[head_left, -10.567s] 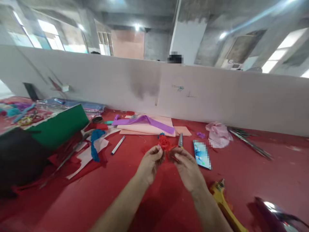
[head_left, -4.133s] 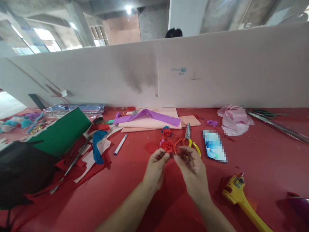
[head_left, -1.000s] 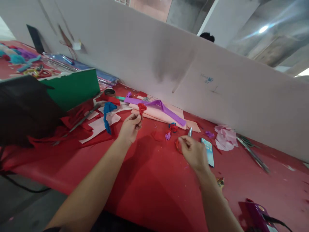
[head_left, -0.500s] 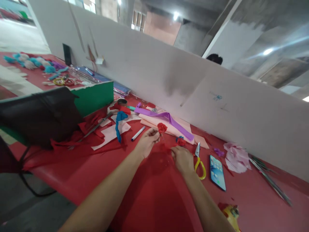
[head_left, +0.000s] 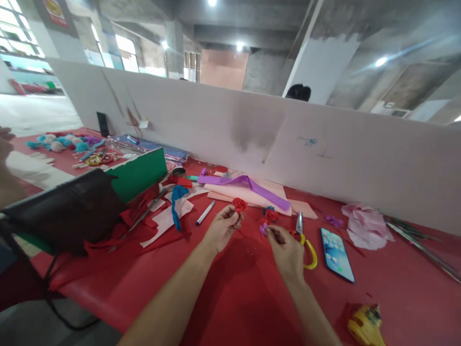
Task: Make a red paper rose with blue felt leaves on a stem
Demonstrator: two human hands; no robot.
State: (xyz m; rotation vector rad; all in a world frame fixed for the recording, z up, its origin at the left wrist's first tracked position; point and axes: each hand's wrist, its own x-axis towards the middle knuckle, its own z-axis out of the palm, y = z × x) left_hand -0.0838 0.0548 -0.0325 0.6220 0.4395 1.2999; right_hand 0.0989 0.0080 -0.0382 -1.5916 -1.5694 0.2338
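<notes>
My left hand (head_left: 221, 229) pinches a small red paper rose (head_left: 239, 204) and holds it upright just above the red table (head_left: 389, 283). My right hand (head_left: 287, 250) is closed in a pinch a little to the right, fingertips near a small purple and red paper scrap (head_left: 263, 228); what it grips is too small to make out. Another little red flower with blue (head_left: 271, 214) lies just beyond. Yellow-handled scissors (head_left: 305, 240) lie right beside my right hand.
A phone (head_left: 337, 247) lies right of the scissors, a yellow glue gun (head_left: 366, 326) at the near right. Pink paper sheets with a purple strip (head_left: 248, 185), a white marker (head_left: 205, 213), green board (head_left: 139, 172), black bag (head_left: 68, 209) and pink tissue (head_left: 364, 225) stand around. A white partition (head_left: 324, 154) backs the table.
My head has turned, so the view swings. My left hand stays pinched on the red rose and has drawn back nearer my right hand, which lifted from the table in a pinch.
</notes>
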